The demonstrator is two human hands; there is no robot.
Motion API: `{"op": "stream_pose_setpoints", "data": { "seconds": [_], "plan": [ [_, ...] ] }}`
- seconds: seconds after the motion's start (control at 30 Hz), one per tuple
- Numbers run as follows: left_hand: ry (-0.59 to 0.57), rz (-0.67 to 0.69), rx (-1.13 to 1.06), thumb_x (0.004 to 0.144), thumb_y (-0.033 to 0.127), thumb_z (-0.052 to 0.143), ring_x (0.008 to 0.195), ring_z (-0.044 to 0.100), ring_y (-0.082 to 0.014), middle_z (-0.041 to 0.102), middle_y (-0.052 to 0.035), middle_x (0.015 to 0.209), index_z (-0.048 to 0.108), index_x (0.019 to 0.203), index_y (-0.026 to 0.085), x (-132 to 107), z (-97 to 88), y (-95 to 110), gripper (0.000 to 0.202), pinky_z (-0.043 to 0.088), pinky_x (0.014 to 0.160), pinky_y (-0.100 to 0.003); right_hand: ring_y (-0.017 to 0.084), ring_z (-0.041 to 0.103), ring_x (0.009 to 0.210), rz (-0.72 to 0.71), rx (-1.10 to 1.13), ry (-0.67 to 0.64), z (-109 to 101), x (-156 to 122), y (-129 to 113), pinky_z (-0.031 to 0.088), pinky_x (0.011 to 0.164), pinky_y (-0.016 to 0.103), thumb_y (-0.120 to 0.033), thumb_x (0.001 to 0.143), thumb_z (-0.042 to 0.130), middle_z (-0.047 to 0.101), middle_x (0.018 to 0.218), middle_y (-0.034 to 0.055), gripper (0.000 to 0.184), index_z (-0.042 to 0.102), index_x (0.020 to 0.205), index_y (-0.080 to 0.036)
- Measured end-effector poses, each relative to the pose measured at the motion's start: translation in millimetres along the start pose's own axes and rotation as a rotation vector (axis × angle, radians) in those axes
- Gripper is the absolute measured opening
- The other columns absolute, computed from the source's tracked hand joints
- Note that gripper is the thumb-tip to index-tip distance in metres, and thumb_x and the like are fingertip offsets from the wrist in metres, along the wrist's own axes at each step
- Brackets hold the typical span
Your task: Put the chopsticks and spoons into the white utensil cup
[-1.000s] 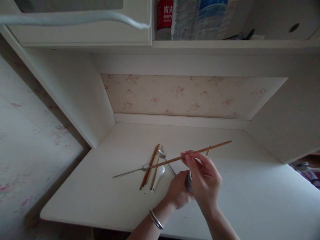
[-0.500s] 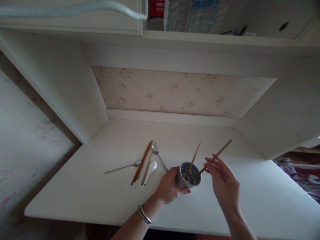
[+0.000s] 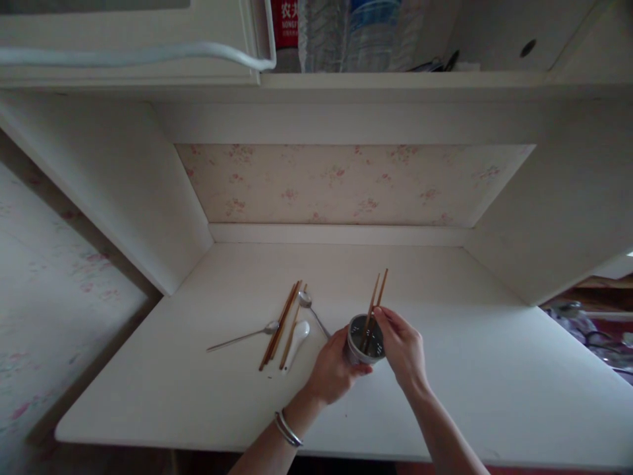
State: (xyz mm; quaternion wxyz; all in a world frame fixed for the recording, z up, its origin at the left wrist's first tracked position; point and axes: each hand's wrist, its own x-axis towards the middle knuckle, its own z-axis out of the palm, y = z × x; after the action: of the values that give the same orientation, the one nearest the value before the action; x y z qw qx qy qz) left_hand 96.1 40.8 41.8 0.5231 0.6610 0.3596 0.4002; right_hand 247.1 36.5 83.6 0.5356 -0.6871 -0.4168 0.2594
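My left hand (image 3: 336, 369) wraps round a grey metal cup (image 3: 368, 359) and keeps it tilted a little toward me above the white desk. Two wooden chopsticks stand in the cup, leaning close together. The fingers of my right hand (image 3: 403, 343) pinch one chopstick (image 3: 382, 287) at the cup's right rim; the other chopstick (image 3: 374, 297) rests beside it. Left of the cup lie a long-handled metal spoon (image 3: 305, 300), a white soup spoon (image 3: 299, 336), several more chopsticks (image 3: 283, 323) and a second metal spoon (image 3: 242, 337), whose bowl touches the chopsticks.
The white desk (image 3: 148, 382) is bounded by side panels and a flowered back wall (image 3: 316, 188). Overhead is a shelf (image 3: 395, 82) with wrapped bottles (image 3: 366, 36) and a red package (image 3: 287, 23). A pale handle (image 3: 198, 53) juts out at upper left.
My right hand has moved left, bringing its chopstick from a rightward slant to nearly upright beside the other one. The cup has shifted slightly left. The view has tipped up a little.
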Motion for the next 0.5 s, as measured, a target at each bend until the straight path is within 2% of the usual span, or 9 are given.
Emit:
{"op": "stream_pose_setpoints", "data": {
  "seconds": [0.17, 0.37, 0.5],
  "plan": [
    [0.012, -0.018, -0.025, 0.063, 0.02, 0.087, 0.118, 0.057, -0.0308, 0.064, -0.0108, 0.128, 0.057, 0.129, 0.02, 0.2, 0.4, -4.7, 0.072, 0.04, 0.107, -0.045, 0.021, 0.069, 0.077, 0.004, 0.009, 0.003, 5.3, -1.1, -0.8, 0.05, 0.067, 0.026, -0.056, 0.084, 0.059, 0.077, 0.089, 0.0069, 0.045, 0.077, 0.097, -0.016],
    [0.02, -0.002, -0.01, 0.062, 0.02, 0.088, 0.116, 0.059, -0.0302, 0.064, -0.0108, 0.127, 0.058, 0.128, 0.02, 1.1, 0.4, -6.3, 0.072, 0.042, 0.105, -0.045, 0.021, 0.069, 0.077, -0.091, -0.094, -0.013, 4.9, 2.8, 3.2, 0.049, 0.068, 0.026, -0.051, 0.086, 0.058, 0.077, 0.086, 0.0043, 0.037, 0.077, 0.089, -0.02],
    [0.029, 0.005, 0.007, 0.061, 0.02, 0.088, 0.114, 0.059, -0.0297, 0.064, -0.0106, 0.125, 0.057, 0.128, 0.021, 0.9, 0.6, -10.0, 0.074, 0.043, 0.103, -0.045, 0.022, 0.07, 0.08, -0.135, -0.074, -0.054, 1.8, 4.7, 1.0, 0.051, 0.071, 0.027, -0.051, 0.088, 0.056, 0.077, 0.088, 0.0047, 0.036, 0.076, 0.089, -0.021]
  ]
}}
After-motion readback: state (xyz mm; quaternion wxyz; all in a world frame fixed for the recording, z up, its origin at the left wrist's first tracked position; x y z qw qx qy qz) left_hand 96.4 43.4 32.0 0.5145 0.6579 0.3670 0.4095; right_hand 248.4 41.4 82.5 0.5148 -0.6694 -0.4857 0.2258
